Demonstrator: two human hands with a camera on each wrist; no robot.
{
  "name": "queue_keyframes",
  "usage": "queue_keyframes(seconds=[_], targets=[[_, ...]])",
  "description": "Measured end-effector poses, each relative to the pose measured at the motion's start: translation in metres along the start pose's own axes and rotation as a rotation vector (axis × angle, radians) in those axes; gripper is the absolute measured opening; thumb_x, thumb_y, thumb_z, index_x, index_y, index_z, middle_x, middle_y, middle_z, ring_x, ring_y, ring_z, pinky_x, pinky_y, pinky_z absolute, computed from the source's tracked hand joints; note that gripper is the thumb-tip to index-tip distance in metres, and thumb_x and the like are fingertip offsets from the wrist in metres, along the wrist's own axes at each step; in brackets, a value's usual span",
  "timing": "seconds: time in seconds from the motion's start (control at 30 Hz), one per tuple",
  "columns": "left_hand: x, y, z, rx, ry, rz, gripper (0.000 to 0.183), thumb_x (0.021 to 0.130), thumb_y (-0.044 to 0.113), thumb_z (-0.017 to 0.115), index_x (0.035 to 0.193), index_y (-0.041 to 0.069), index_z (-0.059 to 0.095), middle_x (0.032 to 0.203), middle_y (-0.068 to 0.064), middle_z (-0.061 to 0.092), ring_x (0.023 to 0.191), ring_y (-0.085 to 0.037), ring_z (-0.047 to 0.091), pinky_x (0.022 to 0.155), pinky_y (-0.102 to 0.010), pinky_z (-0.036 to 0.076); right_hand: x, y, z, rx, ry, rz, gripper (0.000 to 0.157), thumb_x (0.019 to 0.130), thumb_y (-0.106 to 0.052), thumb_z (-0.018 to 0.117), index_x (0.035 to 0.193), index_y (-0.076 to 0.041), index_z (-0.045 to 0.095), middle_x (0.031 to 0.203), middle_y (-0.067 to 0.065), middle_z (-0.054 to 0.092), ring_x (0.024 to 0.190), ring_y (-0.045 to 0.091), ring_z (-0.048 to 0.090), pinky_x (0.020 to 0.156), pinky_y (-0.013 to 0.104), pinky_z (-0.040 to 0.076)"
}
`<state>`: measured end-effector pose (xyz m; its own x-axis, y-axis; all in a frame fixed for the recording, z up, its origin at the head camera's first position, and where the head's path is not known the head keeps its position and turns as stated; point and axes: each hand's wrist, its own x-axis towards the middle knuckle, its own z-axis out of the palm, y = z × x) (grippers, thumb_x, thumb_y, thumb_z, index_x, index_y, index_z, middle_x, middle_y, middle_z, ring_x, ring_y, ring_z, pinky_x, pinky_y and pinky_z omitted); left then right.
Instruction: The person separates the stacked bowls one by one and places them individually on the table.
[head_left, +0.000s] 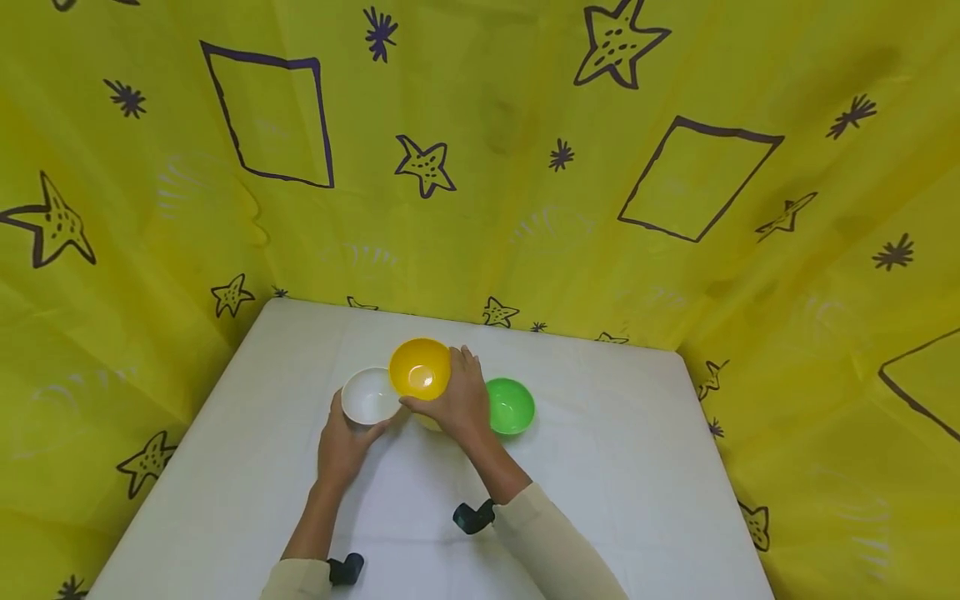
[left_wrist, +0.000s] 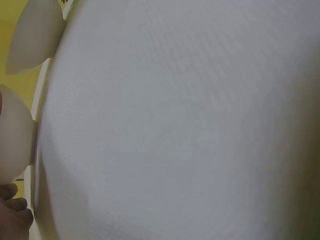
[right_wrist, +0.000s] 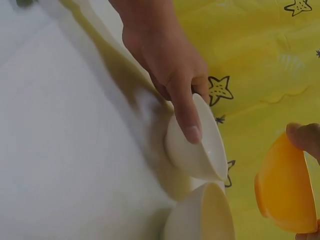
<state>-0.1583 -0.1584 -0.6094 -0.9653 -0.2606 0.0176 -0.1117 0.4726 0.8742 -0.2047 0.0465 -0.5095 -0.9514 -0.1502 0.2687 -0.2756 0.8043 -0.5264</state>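
Note:
At the left of the group, a white bowl [head_left: 370, 397] faces up, its base right at the tabletop in the left wrist view. My left hand [head_left: 341, 446] grips its side, the thumb [right_wrist: 189, 125] along the outer wall near the rim. My right hand [head_left: 461, 400] holds a yellow-orange bowl [head_left: 420, 369] raised above the table, pinched by its rim between thumb and fingers. Beneath it stands a cream bowl [right_wrist: 195, 217], mostly hidden in the head view and close beside the white one. To the right is a green bowl [head_left: 512, 407], partly behind my right hand.
The bowls are towards the far side of a table [head_left: 615, 483] under a white cloth. A yellow curtain [head_left: 480, 225] with drawn stars and frames hangs along the back and both sides. Dark camera mounts [head_left: 474, 517] stick out from both wrists.

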Motion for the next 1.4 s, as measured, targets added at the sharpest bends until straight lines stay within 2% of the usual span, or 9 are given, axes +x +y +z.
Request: queue_keyframes(seconds=[0.13, 0.2, 0.37, 0.57, 0.77, 1.0, 1.23, 1.4], targets=[[0.001, 0.0, 0.0, -0.001, -0.001, 0.0, 0.102, 0.085, 0.026, 0.091, 0.162, 0.005, 0.028, 0.161, -0.024, 0.041, 0.147, -0.043, 0.04, 0.12, -0.06, 0.031, -0.004, 0.008, -0.008, 0.004, 0.019, 0.035, 0.109, 0.069, -0.061, 0.091, 0.148, 0.001, 0.049, 0.146, 0.018, 0.057, 0.144, 0.037, 0.046, 0.111, 0.052, 0.047], [0.001, 0.0, 0.0, -0.001, -0.002, 0.0, 0.103, 0.085, 0.026, 0.091, 0.162, 0.005, 0.027, 0.161, -0.024, 0.041, 0.148, -0.043, 0.039, 0.121, -0.059, 0.03, -0.006, 0.013, -0.011, 0.003, 0.026, 0.057, 0.11, 0.069, -0.061, 0.091, 0.149, 0.001, 0.049, 0.148, 0.018, 0.056, 0.145, 0.036, 0.045, 0.114, 0.052, 0.044], [0.0, 0.0, 0.0, -0.002, -0.003, -0.006, 0.105, 0.085, 0.027, 0.091, 0.163, 0.004, 0.025, 0.162, -0.025, 0.039, 0.148, -0.044, 0.038, 0.121, -0.059, 0.03, -0.01, 0.027, -0.017, 0.043, 0.027, 0.104, 0.11, 0.07, -0.057, 0.092, 0.15, 0.004, 0.046, 0.15, 0.021, 0.055, 0.149, 0.038, 0.04, 0.125, 0.051, 0.027], [-0.001, 0.001, -0.001, -0.01, -0.004, -0.004, 0.105, 0.085, 0.029, 0.092, 0.163, 0.005, 0.026, 0.16, -0.026, 0.041, 0.147, -0.045, 0.04, 0.119, -0.06, 0.033, -0.015, 0.042, -0.025, 0.088, 0.036, 0.158, 0.11, 0.071, -0.053, 0.092, 0.15, 0.005, 0.045, 0.151, 0.023, 0.052, 0.15, 0.04, 0.037, 0.125, 0.054, 0.023], [-0.003, 0.002, -0.001, -0.012, 0.006, 0.006, 0.103, 0.085, 0.027, 0.091, 0.162, 0.003, 0.027, 0.159, -0.029, 0.042, 0.145, -0.048, 0.041, 0.118, -0.062, 0.033, -0.02, 0.057, -0.033, 0.063, 0.074, 0.181, 0.109, 0.07, -0.053, 0.092, 0.149, 0.005, 0.047, 0.15, 0.024, 0.053, 0.148, 0.04, 0.041, 0.124, 0.053, 0.027], [-0.003, 0.002, -0.003, -0.008, 0.018, 0.015, 0.102, 0.085, 0.027, 0.091, 0.162, 0.003, 0.028, 0.158, -0.029, 0.042, 0.145, -0.049, 0.041, 0.117, -0.064, 0.033, -0.024, 0.072, -0.042, 0.031, 0.075, 0.231, 0.11, 0.072, -0.053, 0.092, 0.152, 0.005, 0.044, 0.153, 0.025, 0.05, 0.148, 0.042, 0.04, 0.123, 0.055, 0.028], [-0.001, 0.0, -0.002, -0.001, -0.015, -0.001, 0.105, 0.086, 0.028, 0.09, 0.164, 0.005, 0.024, 0.16, -0.029, 0.04, 0.146, -0.048, 0.039, 0.118, -0.064, 0.033, -0.03, 0.087, -0.051, 0.043, 0.08, 0.319, 0.11, 0.073, -0.05, 0.093, 0.154, 0.004, 0.041, 0.156, 0.026, 0.046, 0.147, 0.045, 0.04, 0.119, 0.062, 0.032], [-0.001, -0.001, -0.002, -0.005, -0.022, -0.004, 0.105, 0.086, 0.029, 0.091, 0.164, 0.007, 0.025, 0.161, -0.027, 0.041, 0.146, -0.047, 0.04, 0.117, -0.064, 0.034, -0.034, 0.097, -0.058, 0.044, 0.087, 0.341, 0.11, 0.073, -0.05, 0.092, 0.154, 0.005, 0.041, 0.157, 0.028, 0.044, 0.147, 0.048, 0.038, 0.117, 0.064, 0.034]])
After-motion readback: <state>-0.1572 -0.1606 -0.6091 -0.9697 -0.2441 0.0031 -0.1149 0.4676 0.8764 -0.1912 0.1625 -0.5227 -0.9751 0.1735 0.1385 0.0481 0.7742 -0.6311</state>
